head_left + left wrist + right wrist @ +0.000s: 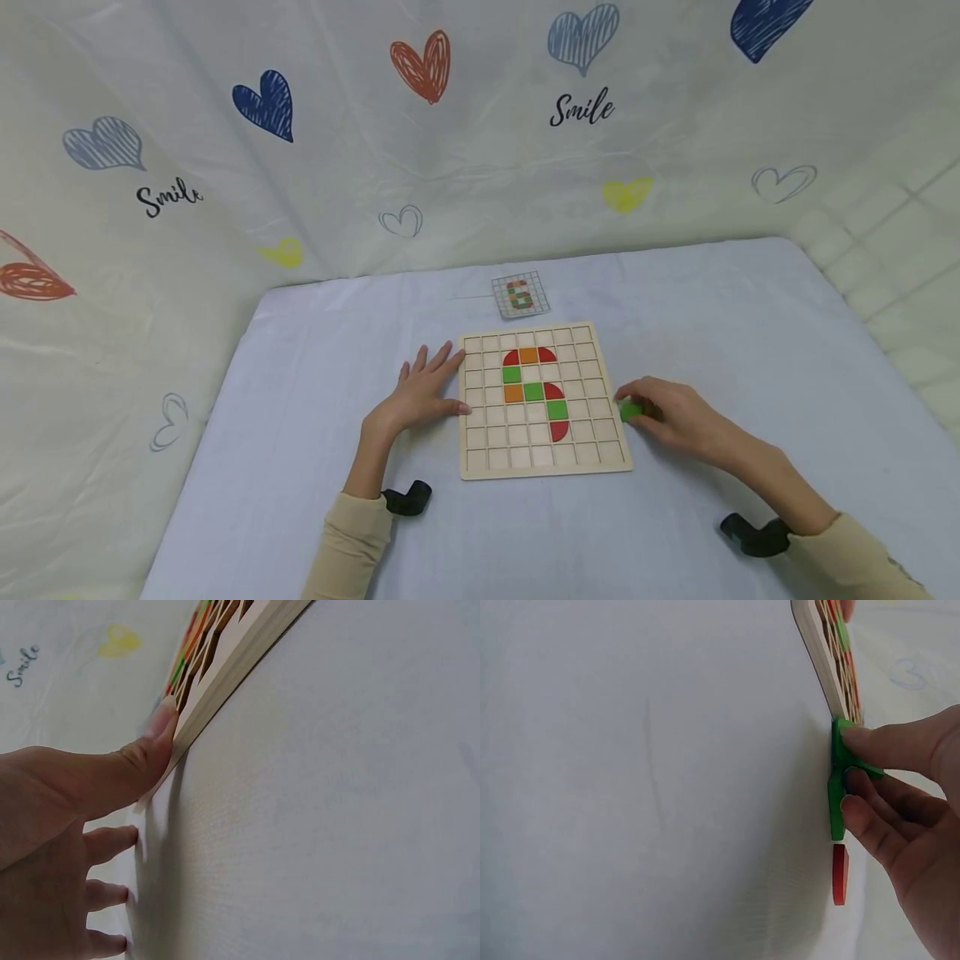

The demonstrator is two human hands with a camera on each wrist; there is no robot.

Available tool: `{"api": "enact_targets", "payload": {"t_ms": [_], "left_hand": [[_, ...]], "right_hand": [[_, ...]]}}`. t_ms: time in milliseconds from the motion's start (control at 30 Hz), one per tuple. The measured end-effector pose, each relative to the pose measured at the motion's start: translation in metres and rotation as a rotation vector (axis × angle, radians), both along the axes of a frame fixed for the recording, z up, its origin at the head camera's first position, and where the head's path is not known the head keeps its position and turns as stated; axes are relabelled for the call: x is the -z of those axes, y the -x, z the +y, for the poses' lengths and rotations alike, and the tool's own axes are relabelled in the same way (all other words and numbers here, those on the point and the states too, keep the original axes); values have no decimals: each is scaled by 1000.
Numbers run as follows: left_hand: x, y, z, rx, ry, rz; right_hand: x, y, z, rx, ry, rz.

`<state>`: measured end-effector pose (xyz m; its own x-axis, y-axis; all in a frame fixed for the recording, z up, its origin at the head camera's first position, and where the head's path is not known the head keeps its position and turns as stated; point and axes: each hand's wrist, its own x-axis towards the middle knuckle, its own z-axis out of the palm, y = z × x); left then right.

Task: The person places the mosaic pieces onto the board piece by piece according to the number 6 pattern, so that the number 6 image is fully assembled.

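A light wooden grid board [480,458] lies on the table. Red quarter-round tiles [559,431], green square tiles [512,375] and orange square tiles [528,356] sit in some of its cells. My left hand [422,392] rests at the board's left edge, fingers spread and the thumb [161,724] touching the rim. Just off the right edge, my right hand [671,417] pinches a green tile [841,746] between thumb and fingers. A second green tile [836,810] lies by those fingertips, with a red tile [840,874] beyond it; the hand hides both in the head view.
Behind the board lies a small card [521,295] printed with a grid and a coloured pattern. A white cloth [300,467] covers the table, and a heart-printed curtain [330,200] hangs behind it. Both wrists wear black camera mounts [753,535].
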<state>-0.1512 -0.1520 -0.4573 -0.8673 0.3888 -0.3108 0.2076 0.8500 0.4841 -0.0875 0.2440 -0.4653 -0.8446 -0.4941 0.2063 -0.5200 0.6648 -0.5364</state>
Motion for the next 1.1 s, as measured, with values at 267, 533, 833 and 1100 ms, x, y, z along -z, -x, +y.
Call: {"api": "enact_targets", "payload": {"t_ms": [267, 533, 833, 1100], "left_hand": [[-1, -1, 1, -3, 3, -7], [-1, -1, 0, 2, 11, 2], [-1, -1, 1, 2, 10, 1], [0, -1, 1, 0, 12, 3]], "right_hand": [[2, 1, 1, -23, 54, 102], [-7, 2, -2, 13, 76, 31], [-11, 1, -12, 13, 79, -181], [-11, 2, -21, -20, 79, -211]]}}
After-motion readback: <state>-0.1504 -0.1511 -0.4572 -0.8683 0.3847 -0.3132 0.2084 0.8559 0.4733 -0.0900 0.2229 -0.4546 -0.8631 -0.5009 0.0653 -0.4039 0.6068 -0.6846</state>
